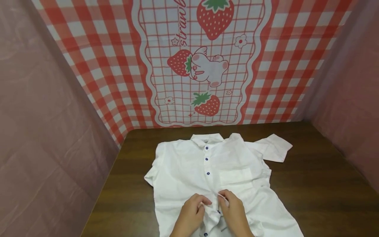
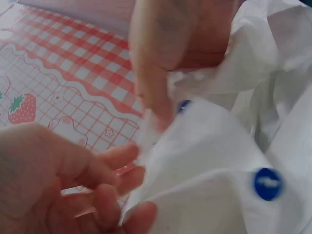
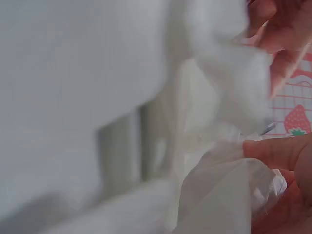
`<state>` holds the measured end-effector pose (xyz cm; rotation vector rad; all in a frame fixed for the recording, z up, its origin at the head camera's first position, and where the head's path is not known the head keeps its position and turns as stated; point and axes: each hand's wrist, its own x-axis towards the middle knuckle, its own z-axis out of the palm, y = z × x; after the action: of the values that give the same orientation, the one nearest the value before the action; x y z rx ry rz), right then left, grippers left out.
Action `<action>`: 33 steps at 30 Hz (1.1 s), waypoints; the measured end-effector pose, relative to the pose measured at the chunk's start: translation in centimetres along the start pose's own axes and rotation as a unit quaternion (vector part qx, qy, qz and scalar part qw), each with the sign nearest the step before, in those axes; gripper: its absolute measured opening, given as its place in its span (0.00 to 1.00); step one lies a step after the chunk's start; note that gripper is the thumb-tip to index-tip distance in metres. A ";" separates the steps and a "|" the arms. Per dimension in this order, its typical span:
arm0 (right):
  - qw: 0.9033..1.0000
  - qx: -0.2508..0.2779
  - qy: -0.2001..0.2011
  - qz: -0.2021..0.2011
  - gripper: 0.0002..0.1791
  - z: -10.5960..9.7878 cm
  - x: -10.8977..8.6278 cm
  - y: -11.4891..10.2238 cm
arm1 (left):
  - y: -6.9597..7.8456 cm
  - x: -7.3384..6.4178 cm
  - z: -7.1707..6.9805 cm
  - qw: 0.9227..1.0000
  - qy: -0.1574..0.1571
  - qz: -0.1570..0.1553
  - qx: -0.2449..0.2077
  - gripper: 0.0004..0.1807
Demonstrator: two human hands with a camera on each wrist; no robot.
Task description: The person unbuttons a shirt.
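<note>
White shirt (image 1: 180, 174) laid on counter (image 1: 124, 184), pinched at front by left hand (image 1: 191, 210) and right hand (image 1: 234, 210), fingers of both curled.

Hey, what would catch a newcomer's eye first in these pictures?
Probably the red-and-white checked, strawberry-printed cloth hanging behind the dark brown wood-grain table. Next would come the white collared shirt lying on that table, round blue buttons down its front. Lower down, a bare left hand and a bare right hand pinch its front.

Room over tabletop (image 1: 328, 184), shirt (image 1: 180, 168) bunched between fingers (image 1: 203, 198), seemingly blocking
</note>
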<state>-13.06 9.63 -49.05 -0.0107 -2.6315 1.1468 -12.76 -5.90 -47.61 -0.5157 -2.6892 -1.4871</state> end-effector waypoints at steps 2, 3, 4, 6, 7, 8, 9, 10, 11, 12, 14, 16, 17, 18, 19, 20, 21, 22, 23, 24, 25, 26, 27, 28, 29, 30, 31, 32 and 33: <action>0.999 0.042 0.005 0.015 0.02 -0.5 0.1 -0.4 | 0.2 0.2 0.4 0.999 0.047 0.007 -0.004 0.14; 0.998 0.064 0.006 0.027 0.03 -0.8 0.2 -0.6 | 0.3 0.3 0.7 0.998 0.062 0.010 -0.012 0.14; 0.996 0.083 0.007 0.035 0.03 -1.0 0.2 -0.8 | 0.4 0.4 0.9 0.997 0.068 0.010 -0.028 0.15; 0.991 0.120 0.005 0.055 0.03 -1.4 0.3 -1.1 | 0.6 0.6 1.5 0.996 0.066 0.012 -0.052 0.17; 0.988 0.139 0.005 0.061 0.04 -1.6 0.3 -1.3 | 0.7 0.6 1.8 0.996 0.065 0.019 -0.058 0.19; 0.985 0.157 0.005 0.065 0.04 -1.7 0.3 -1.4 | 0.8 0.7 2.1 0.996 0.065 0.028 -0.060 0.21; 0.982 0.176 0.004 0.063 0.05 -1.8 0.3 -1.5 | 0.8 0.8 2.4 0.995 0.068 0.042 -0.058 0.22; 0.979 0.193 0.004 0.059 0.05 -1.9 0.3 -1.5 | 0.9 0.9 2.7 0.994 0.074 0.055 -0.053 0.23; 0.977 0.207 0.003 0.052 0.05 -2.0 0.3 -1.6 | 1.0 0.9 2.9 0.993 0.084 0.069 -0.042 0.24; 0.974 0.221 0.003 0.040 0.06 -2.1 0.3 -1.6 | 1.0 1.0 3.0 0.991 0.100 0.087 -0.033 0.24; 0.967 0.254 0.004 0.013 0.05 -2.3 0.2 -1.7 | 1.3 1.2 3.2 0.984 0.135 0.115 -0.019 0.23; 0.960 0.279 0.003 -0.023 0.05 -2.5 0.1 -1.7 | 1.5 1.3 3.2 0.978 0.168 0.127 -0.013 0.22; 0.957 0.288 0.002 -0.043 0.05 -2.7 0.1 -1.8 | 1.7 1.4 3.2 0.974 0.185 0.133 -0.011 0.21; 0.953 0.297 0.001 -0.064 0.05 -2.9 0.0 -1.8 | 1.9 1.5 3.1 0.971 0.198 0.137 -0.014 0.20; 0.949 0.305 -0.002 -0.084 0.06 -3.2 0.0 -1.8 | 2.0 1.5 3.0 0.968 0.209 0.137 -0.016 0.18; 0.946 0.309 -0.005 -0.103 0.06 -3.4 -0.1 -1.9 | 2.2 1.6 2.9 0.966 0.217 0.137 -0.018 0.17; 0.943 0.311 -0.009 -0.120 0.07 -3.7 -0.1 -1.9 | 2.3 1.6 2.8 0.964 0.227 0.140 -0.018 0.15; 0.940 0.313 -0.013 -0.132 0.07 -3.9 -0.1 -2.0 | 2.4 1.6 2.7 0.962 0.235 0.141 -0.017 0.13; 0.938 0.315 -0.018 -0.143 0.07 -4.1 -0.1 -2.0 | 2.5 1.7 2.6 0.960 0.243 0.142 -0.013 0.12; 0.937 0.315 -0.022 -0.151 0.07 -4.3 -0.1 -2.0 | 2.5 1.7 2.6 0.958 0.249 0.141 -0.014 0.10; 0.937 0.311 -0.026 -0.158 0.07 -4.4 -0.1 -2.1 | 2.6 1.7 2.5 0.956 0.256 0.144 -0.010 0.08; 0.938 0.306 -0.028 -0.163 0.07 -4.6 -0.1 -2.1 | 2.6 1.7 2.5 0.954 0.262 0.143 -0.009 0.07; 0.940 0.296 -0.029 -0.165 0.07 -4.6 -0.1 -2.2 | 2.7 1.7 2.5 0.953 0.267 0.141 -0.008 0.06; 0.944 0.283 -0.028 -0.168 0.08 -4.7 0.0 -2.2 | 2.7 1.7 2.5 0.953 0.268 0.138 -0.010 0.06; 0.949 0.262 -0.022 -0.174 0.09 -4.8 0.0 -2.2 | 2.8 1.7 2.5 0.954 0.267 0.135 -0.014 0.05; 0.954 0.242 -0.013 -0.179 0.10 -4.8 0.0 -2.3 | 2.9 1.6 2.5 0.955 0.266 0.133 -0.020 0.04; 0.957 0.222 -0.002 -0.188 0.11 -4.8 0.0 -2.3 | 2.9 1.6 2.5 0.956 0.262 0.129 -0.025 0.04; 0.959 0.202 0.014 -0.199 0.13 -4.8 0.0 -2.4 | 3.0 1.6 2.5 0.957 0.257 0.128 -0.031 0.03; 0.960 0.181 0.029 -0.209 0.15 -4.8 0.0 -2.4 | 3.0 1.6 2.5 0.959 0.250 0.127 -0.039 0.03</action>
<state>-11.62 11.39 -44.20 0.5463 -2.1830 1.4133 -13.01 -1.89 -46.20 -0.4003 -2.1014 -1.4226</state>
